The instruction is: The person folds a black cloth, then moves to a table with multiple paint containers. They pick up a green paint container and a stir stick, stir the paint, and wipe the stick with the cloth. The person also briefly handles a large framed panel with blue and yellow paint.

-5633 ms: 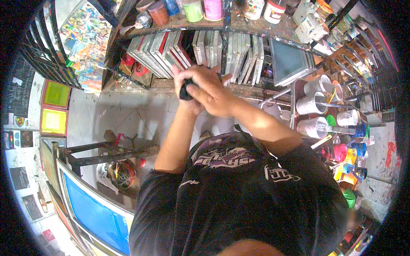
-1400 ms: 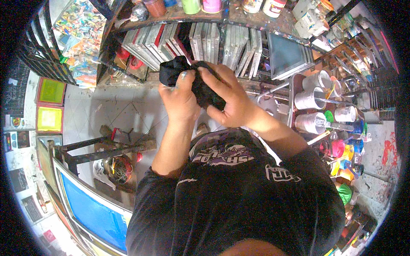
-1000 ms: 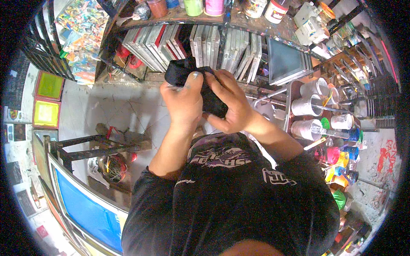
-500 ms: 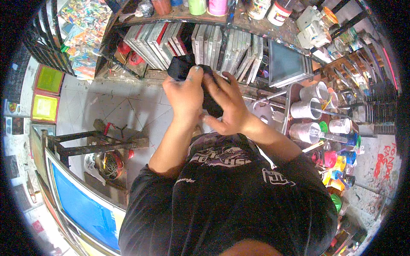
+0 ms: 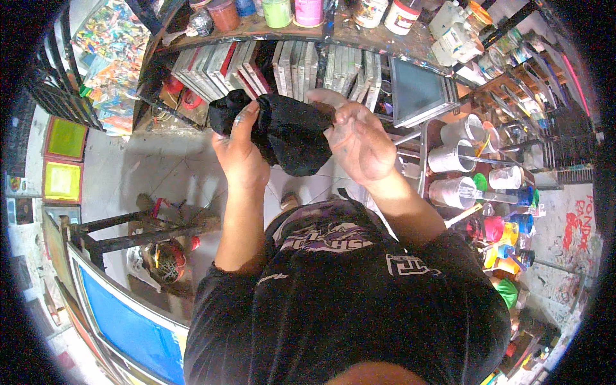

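Note:
A bundle of black cloth (image 5: 298,138) is held up in front of me, bunched at its left end and hanging in a rounded fold toward the right. My left hand (image 5: 242,154) is closed on the bunched part, its thumb lying on top and pointing away from me. At the right edge of the cloth is my right hand (image 5: 366,144), its palm partly turned up. The fingers of that hand are smeared by motion, so whether they pinch the edge or only brush it is unclear.
Ahead, a shelf (image 5: 256,32) carries paint tubs, with upright frames (image 5: 295,67) stacked beneath. Paint buckets (image 5: 452,157) and coloured bottles crowd the right. A blue-filled screen frame (image 5: 131,321) leans at the lower left, beside a dark wooden stand (image 5: 135,237).
Both hands have moved apart and the cloth has spread wider between them. The left hand has shifted left; the right hand has turned its palm up and moved to the cloth's right edge.

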The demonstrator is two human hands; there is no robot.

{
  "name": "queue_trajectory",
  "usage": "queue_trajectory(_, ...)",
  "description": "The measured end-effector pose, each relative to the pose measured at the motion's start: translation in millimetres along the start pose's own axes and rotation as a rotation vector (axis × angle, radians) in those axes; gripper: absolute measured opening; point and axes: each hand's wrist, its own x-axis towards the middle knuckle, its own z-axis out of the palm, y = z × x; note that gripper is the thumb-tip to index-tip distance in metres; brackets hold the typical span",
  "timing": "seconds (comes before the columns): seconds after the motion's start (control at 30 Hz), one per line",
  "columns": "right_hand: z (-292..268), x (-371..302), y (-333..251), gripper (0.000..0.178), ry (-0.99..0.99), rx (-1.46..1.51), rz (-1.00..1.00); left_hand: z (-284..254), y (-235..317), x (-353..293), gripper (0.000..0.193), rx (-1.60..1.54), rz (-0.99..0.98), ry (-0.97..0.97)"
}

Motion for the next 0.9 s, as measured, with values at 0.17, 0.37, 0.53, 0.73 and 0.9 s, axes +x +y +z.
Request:
queue_trajectory(0.17,-2,1,-8,0.016,0.196,0.287,0.159,-2,-5,2,0.012,-0.026,-0.025,0.052)
queue_trajectory(0.37,-22,2,-17,0.022,0.174,0.514,0.14,-15,-6,8,0.019,-0.216,-0.115,0.017)
queue_trajectory(0.53,-23,6,-18,0.055,-0.04,0.733,0.29,-1,-31,-4,0.052,-0.323,-0.299,-0.408)
queue_trajectory(0.73,-10,16,15,0.057,0.046,0.358,0.183,23,-50,-13,0.052,0.371,-0.375,-0.428)
queue_trajectory(0.9,-12,19,17,0.055,0.013,0.28,0.221,19,-59,-14,0.022,0.631,-0.016,-0.37)
